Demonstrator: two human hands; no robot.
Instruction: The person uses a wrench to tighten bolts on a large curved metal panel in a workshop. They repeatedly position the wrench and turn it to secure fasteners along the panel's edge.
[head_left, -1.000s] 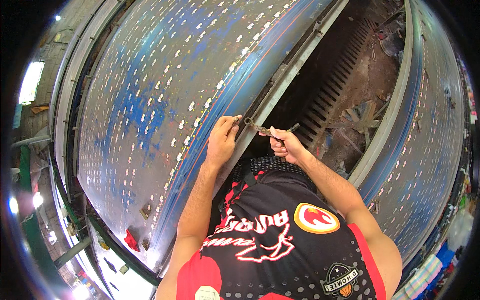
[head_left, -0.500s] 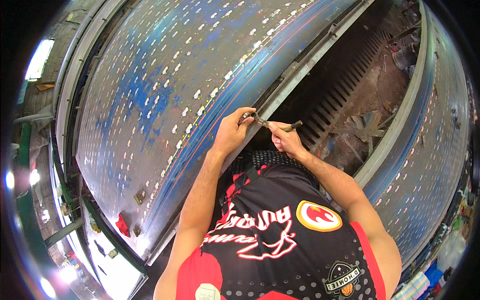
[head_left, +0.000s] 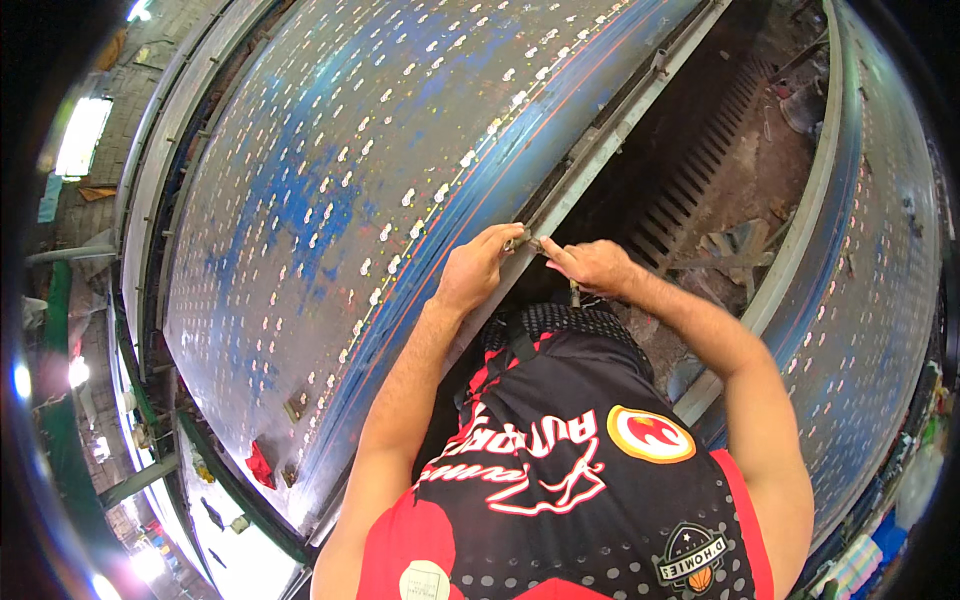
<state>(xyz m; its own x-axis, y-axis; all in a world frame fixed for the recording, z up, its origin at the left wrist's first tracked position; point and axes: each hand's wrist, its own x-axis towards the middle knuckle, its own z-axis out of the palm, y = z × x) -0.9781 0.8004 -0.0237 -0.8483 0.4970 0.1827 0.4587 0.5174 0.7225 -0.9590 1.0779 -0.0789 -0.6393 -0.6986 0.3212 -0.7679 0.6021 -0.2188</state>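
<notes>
Surface: long, broad grey table (head_left: 335, 345), top worn, stained with patches of blue. Covered in rows of small white double-lobed marks; blue band and thin orange lines run along its right side. Straight grey metal rail (head_left: 612, 148) along that edge. On top, near end: crumpled red scrap, probably cloth (head_left: 260, 465); small brownish block (head_left: 295, 407); small dark brown lump (head_left: 290, 475) beside the scrap, material unclear.

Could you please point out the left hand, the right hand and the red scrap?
Left hand (head_left: 474, 272): head view, on the back of the hand.
Right hand (head_left: 600, 267): head view, on the back of the hand.
Red scrap (head_left: 260, 466): head view, on its middle.
</notes>
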